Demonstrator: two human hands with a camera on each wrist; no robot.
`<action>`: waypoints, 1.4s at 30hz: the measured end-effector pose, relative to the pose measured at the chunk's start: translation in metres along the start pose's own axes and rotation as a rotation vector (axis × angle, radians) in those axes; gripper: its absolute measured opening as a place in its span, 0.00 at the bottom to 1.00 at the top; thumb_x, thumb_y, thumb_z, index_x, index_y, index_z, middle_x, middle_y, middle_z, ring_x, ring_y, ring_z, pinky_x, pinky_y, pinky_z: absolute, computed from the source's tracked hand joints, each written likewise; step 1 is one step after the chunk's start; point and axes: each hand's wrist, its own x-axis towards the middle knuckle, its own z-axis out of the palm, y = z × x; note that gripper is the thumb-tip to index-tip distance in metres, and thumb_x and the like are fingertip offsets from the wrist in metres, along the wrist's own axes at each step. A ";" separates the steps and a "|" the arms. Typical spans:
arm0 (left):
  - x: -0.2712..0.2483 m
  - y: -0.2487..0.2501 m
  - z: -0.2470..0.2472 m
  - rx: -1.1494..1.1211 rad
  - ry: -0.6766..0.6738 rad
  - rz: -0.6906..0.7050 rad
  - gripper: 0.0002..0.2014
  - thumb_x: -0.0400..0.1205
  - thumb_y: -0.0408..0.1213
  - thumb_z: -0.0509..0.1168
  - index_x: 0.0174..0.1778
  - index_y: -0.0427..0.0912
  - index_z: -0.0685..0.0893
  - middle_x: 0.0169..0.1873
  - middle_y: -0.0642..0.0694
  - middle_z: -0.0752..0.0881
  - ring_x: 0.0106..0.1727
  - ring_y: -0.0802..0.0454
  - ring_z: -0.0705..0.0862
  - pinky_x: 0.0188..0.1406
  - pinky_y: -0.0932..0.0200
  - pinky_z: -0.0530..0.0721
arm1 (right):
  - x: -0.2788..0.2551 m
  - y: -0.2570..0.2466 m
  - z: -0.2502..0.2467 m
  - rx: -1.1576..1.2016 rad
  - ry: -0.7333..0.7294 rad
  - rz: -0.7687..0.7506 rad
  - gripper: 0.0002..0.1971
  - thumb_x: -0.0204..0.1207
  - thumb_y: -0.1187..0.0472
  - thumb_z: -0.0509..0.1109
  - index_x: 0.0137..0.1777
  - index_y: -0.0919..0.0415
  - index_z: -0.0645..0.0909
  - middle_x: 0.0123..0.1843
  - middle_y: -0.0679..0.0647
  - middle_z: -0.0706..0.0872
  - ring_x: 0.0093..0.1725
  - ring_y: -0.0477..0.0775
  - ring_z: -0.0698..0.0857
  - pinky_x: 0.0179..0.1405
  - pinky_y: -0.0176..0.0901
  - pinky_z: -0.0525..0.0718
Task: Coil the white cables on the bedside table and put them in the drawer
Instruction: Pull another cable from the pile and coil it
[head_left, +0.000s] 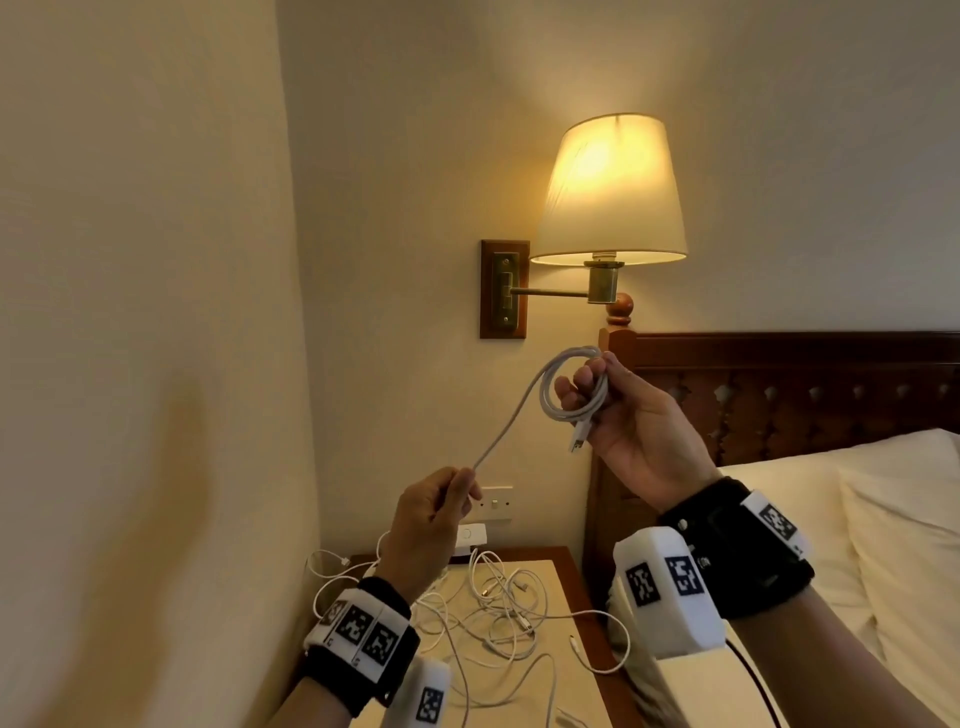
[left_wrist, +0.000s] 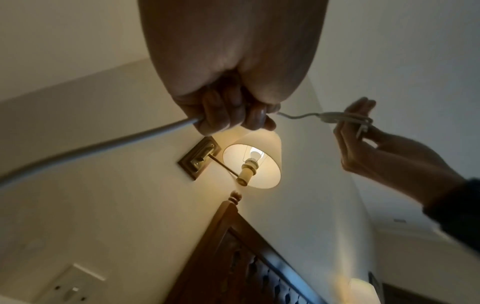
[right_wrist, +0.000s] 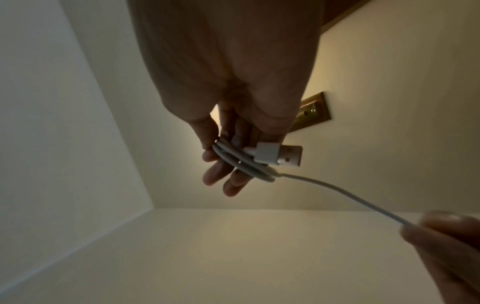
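We hold a few loops of one white cable (head_left: 571, 387) up in our right hand (head_left: 631, 421), our left hand (head_left: 434, 512) at seven o'clock pinches its loose end, and many tangled cables (head_left: 498, 608) wait on the worktop (head_left: 563, 587).

A white cable (head_left: 571, 387) held up in the air, partly wound into small loops, USB plug (right_wrist: 279, 155) dangling; more white cables (head_left: 498, 613) lie tangled on the bedside table (head_left: 563, 597) below.
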 end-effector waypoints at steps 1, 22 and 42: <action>-0.003 -0.003 0.001 0.034 -0.003 -0.013 0.16 0.85 0.46 0.56 0.37 0.42 0.81 0.25 0.49 0.74 0.28 0.55 0.70 0.28 0.61 0.69 | 0.001 -0.002 -0.002 -0.013 0.014 -0.012 0.14 0.84 0.58 0.58 0.42 0.62 0.81 0.38 0.55 0.85 0.46 0.54 0.89 0.46 0.42 0.89; 0.024 0.106 -0.012 0.811 -0.008 0.596 0.19 0.83 0.62 0.53 0.49 0.52 0.79 0.30 0.59 0.83 0.27 0.63 0.79 0.26 0.64 0.80 | -0.010 0.014 -0.005 -0.737 -0.271 0.051 0.17 0.84 0.56 0.57 0.51 0.66 0.84 0.33 0.55 0.80 0.32 0.49 0.78 0.36 0.35 0.80; 0.030 0.059 -0.015 -0.029 -0.160 0.134 0.15 0.85 0.40 0.60 0.46 0.32 0.87 0.25 0.58 0.80 0.26 0.64 0.74 0.29 0.74 0.71 | -0.004 0.019 -0.015 -0.003 -0.219 0.303 0.14 0.87 0.56 0.53 0.48 0.61 0.76 0.27 0.47 0.73 0.26 0.45 0.73 0.28 0.33 0.74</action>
